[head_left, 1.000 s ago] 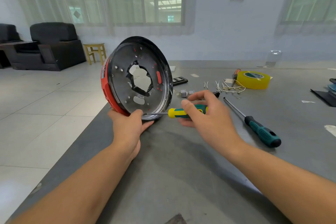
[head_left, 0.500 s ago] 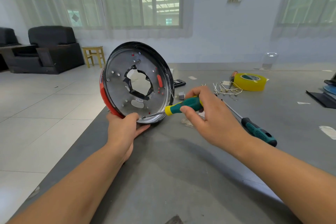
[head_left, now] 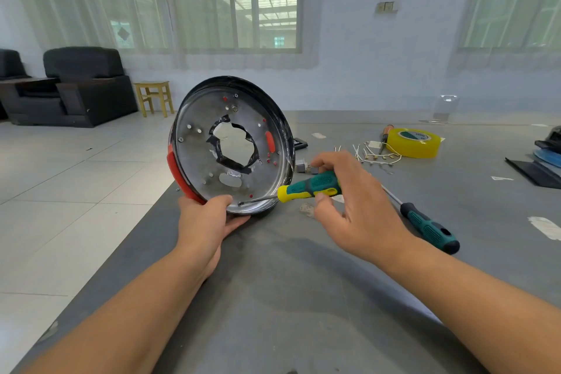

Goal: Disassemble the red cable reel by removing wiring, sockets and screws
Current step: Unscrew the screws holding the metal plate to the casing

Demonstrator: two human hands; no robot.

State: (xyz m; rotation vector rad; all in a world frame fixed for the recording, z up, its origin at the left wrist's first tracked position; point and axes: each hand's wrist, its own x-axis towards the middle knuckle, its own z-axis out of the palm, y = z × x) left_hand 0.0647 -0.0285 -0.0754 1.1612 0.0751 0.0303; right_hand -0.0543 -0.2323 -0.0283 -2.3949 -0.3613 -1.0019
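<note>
- Two hands are at work: the left hand [head_left: 209, 222] clasps the lower rim of the cable reel [head_left: 230, 146], standing it on edge at the near left corner of the worktop [head_left: 303, 297], open face toward the camera.
- Right hand [head_left: 352, 206] has its grip loosely closed on the green and yellow screwdriver [head_left: 309, 187]; thumb and forefinger pinch the handle, the other fingers are spread.
- Screwdriver tip sits at a screw near the bottom of the metal plate, just beside the left thumb.
- Done so far, by my reading: the wiring and sockets look to be out. The centre of the plate is an open ragged hole edged with black tape, and short wires [head_left: 373, 155] and a small grey part [head_left: 305, 166] lie loose on the worktop behind the right hand.
- Left to do, likely: the remaining screws. A few heads show around the plate, at the top and the left edge, besides the one under the tip.
- Spare tools lie near: a second screwdriver [head_left: 425, 226] to the right and a yellow tape roll [head_left: 414, 143] farther back.
- Hard to make out: whether the tip is truly seated in the screw head, and which small dots on the plate are screws or bare holes.
- Hidden or cut off: the red back of the reel shows only as a sliver at the left, and dark items at the right edge are cropped.
</note>
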